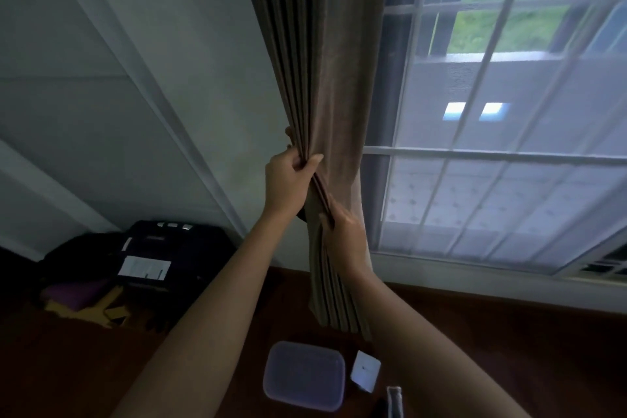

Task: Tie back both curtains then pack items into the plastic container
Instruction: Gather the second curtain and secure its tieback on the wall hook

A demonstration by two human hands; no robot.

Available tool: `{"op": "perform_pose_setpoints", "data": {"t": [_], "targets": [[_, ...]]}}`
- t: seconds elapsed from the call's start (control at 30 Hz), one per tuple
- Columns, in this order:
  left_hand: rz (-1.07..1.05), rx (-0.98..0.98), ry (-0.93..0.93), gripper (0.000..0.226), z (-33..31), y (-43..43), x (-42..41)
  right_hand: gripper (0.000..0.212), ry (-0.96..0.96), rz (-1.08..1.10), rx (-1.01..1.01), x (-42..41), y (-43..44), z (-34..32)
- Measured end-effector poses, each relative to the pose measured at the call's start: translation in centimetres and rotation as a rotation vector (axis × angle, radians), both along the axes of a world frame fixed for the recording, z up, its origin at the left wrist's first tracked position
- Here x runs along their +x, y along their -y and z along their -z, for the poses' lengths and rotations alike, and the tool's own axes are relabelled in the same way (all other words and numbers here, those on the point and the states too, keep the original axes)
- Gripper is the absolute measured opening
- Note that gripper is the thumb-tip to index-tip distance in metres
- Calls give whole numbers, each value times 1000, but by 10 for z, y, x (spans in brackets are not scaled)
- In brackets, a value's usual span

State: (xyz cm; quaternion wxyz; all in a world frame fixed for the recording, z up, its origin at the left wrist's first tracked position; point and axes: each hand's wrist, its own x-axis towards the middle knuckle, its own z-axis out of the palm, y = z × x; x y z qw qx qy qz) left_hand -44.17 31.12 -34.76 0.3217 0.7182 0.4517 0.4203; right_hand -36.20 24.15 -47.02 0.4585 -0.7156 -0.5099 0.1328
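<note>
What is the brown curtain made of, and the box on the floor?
The curtain looks like thick woven cloth, matte, since it hangs in soft folds where the left hand bunches it. The container looks like cloudy, slightly shiny plastic, probably with its lid on.

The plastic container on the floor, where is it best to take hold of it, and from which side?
The plastic container lies flat on the dark floor with its lid on, so probably come from above and put the grip on its two long edges. Its right side is crowded by a small white box; the left side looks freer. Both hands are busy now: left hand and right hand bunch the curtain.
</note>
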Motion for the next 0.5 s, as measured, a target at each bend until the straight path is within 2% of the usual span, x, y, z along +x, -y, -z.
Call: {"op": "perform_pose_setpoints", "data": {"t": [0.1,0.23,0.33,0.5], "targets": [[-22,14,21,21,9,-2,-6,49,-62,-127,-38,14,11,-15],[-24,13,-8,27,24,4,-11,36,-61,-21,78,27,25,-33],[14,25,14,32,28,11,-16,40,-100,65,194,30,21,-56],[121,-55,25,49,36,4,-30,59,-174,41,225,22,14,-86]]}}
